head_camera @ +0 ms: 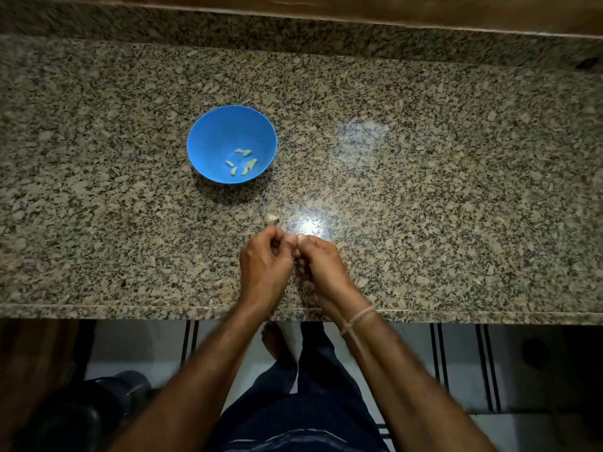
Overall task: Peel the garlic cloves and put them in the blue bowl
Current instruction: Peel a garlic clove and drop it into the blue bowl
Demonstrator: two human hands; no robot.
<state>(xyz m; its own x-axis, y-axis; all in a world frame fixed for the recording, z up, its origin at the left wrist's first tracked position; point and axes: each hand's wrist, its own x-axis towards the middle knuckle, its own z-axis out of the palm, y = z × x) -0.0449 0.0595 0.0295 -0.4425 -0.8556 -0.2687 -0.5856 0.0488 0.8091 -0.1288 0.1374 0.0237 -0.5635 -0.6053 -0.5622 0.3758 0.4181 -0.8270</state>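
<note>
1. Nearest, below the front edge of the desk (pixel 440 203), my bare foot (pixel 275 340) stands on the tiled floor (pixel 140 344). Neither has a part in the work.
2. Just past that edge, my left grip (pixel 266 259) and right grip (pixel 321 265) hang close together over the desk. Both have curled fingers, and their tips meet. A thread band (pixel 359 316) sits on my right wrist.
3. The two grips pinch something small between the tips, and my fingers hide it. I judge it to be a clove, which would put me mid-peel.
4. Just beyond my left fingertips (pixel 273 230) a small papery bulb (pixel 271 219) lies on the desk. It is close to them, but whether it touches I cannot tell. I judge it to be the rest of the stock.
5. Farther off and to the left stands the bowl (pixel 208 135), well apart from my grips. Several pale peeled cloves (pixel 242 162) lie in its bottom, so the task is under way but not done.
6. Next I judge that the skin must come fully off. One grip steadies the clove while the other tears at the skin.
7. Then one grip needs to carry the bare clove forward and left, over the rim, and let go low enough that nothing bounces out.
8. After that, the bulb is the next thing to reach for.
</note>
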